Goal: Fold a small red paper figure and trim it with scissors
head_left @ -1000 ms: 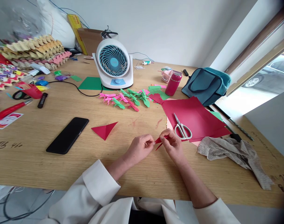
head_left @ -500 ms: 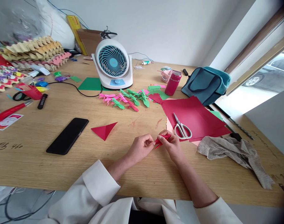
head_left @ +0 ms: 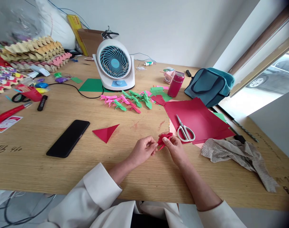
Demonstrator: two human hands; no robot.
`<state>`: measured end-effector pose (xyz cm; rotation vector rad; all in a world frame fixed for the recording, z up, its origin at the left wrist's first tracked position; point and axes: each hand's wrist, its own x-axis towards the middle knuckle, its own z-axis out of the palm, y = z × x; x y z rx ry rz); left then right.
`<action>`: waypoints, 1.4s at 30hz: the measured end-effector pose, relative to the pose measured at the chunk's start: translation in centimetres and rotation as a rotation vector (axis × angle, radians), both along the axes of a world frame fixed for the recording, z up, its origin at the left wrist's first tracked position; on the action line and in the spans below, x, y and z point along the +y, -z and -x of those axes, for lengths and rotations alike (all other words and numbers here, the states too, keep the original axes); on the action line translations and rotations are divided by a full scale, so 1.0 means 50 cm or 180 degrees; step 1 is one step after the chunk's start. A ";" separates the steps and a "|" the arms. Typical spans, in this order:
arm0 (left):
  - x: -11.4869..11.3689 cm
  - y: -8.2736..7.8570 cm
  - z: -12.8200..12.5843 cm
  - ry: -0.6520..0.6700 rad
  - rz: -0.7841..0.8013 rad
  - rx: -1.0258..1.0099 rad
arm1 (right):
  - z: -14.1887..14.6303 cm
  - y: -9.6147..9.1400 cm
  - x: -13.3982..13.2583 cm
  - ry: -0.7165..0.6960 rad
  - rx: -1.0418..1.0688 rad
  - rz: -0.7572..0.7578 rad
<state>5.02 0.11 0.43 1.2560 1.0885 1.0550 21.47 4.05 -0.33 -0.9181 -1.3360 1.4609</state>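
Observation:
Between my two hands is a small piece of folded red paper (head_left: 162,139) with pointed ends. My left hand (head_left: 145,148) pinches its left tip between thumb and fingers. My right hand (head_left: 174,146) grips the other side, thumb on top and fingers partly hidden behind it. A flat red paper triangle (head_left: 106,133) lies on the table to the left of my hands. White-handled scissors (head_left: 186,131) rest just beyond my right hand, on a stack of red paper sheets (head_left: 199,115). Several pink, green and red folded paper figures (head_left: 127,100) lie farther back.
A black phone (head_left: 68,138) lies at left. A fan (head_left: 114,65) stands at the back, with a red flask (head_left: 176,84) and a teal bag (head_left: 208,86) to its right. A crumpled cloth (head_left: 236,158) lies at right; egg trays (head_left: 37,52) are stacked far left.
The folded red paper has turned a little in my fingers and shows more of its surface above my right thumb. Both hands stay in nearly the same place.

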 end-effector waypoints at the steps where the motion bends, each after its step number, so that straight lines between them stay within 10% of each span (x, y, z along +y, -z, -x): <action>1: 0.000 0.000 -0.001 -0.0060 0.0063 -0.0105 | 0.000 0.001 0.000 -0.0066 -0.0034 -0.0010; 12: 0.003 -0.005 -0.004 -0.0189 0.0888 -0.0658 | 0.014 -0.008 -0.004 -0.0282 -0.0012 0.0050; 24: 0.004 -0.009 0.004 -0.0300 -0.0095 0.0104 | 0.013 -0.008 -0.004 -0.0302 -0.0428 -0.0025; 42: 0.016 0.005 0.011 -0.0571 -0.0195 -0.0043 | 0.015 -0.015 -0.013 -0.0895 -0.1099 -0.0527</action>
